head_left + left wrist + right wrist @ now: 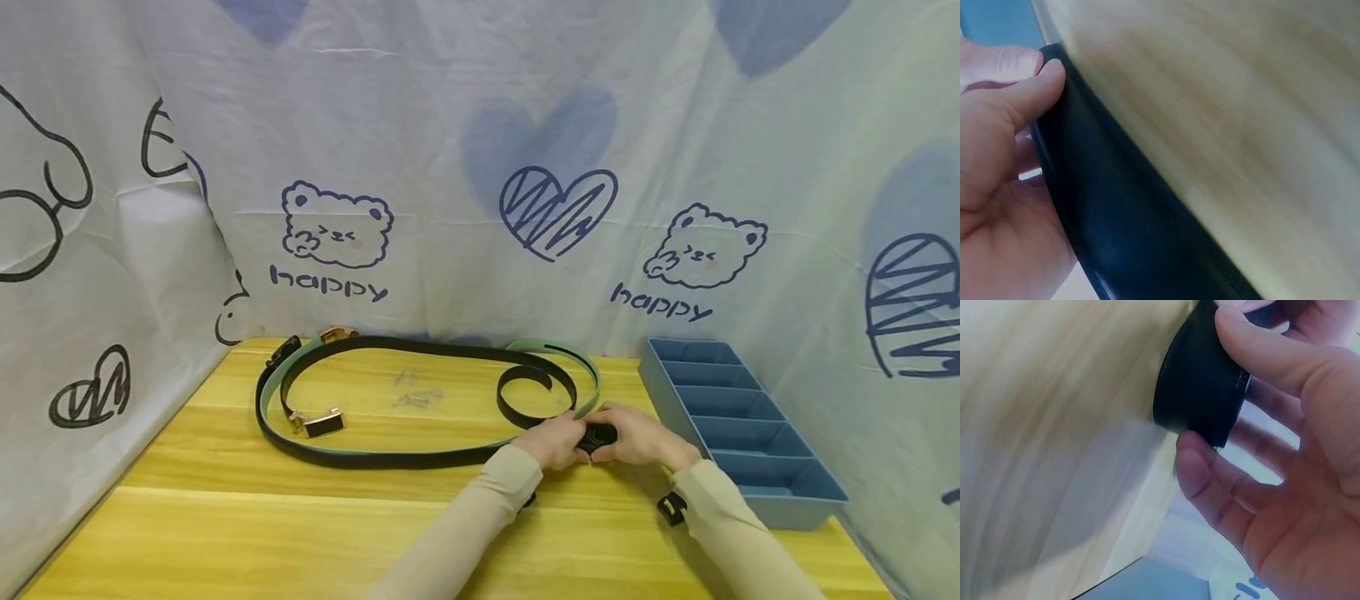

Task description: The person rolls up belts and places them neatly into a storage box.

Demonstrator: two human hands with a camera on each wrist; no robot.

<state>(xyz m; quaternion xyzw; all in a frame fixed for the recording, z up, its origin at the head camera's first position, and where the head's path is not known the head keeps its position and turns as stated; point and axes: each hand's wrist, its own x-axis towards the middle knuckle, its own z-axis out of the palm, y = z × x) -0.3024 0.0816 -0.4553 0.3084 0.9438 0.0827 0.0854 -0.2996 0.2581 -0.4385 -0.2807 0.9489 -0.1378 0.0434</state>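
Step in hand, by judgement: rolling up the end of a black belt (pixel 601 437), right of centre in the lower half of the frame. Left hand (pixel 551 442) pinches the strap between thumb and finger; right hand (pixel 641 435) grips the curved part from the other side. A further turn would call for a firm pinch and level edges. Left of centre, a wide strap loop (pixel 420 459) and a gold-toned buckle (pixel 325 423) lie on the yellow wood-grain surface (pixel 300 533). Blue compartment tray (pixel 787 512) at right; printed cloth (pixel 427 167) behind.
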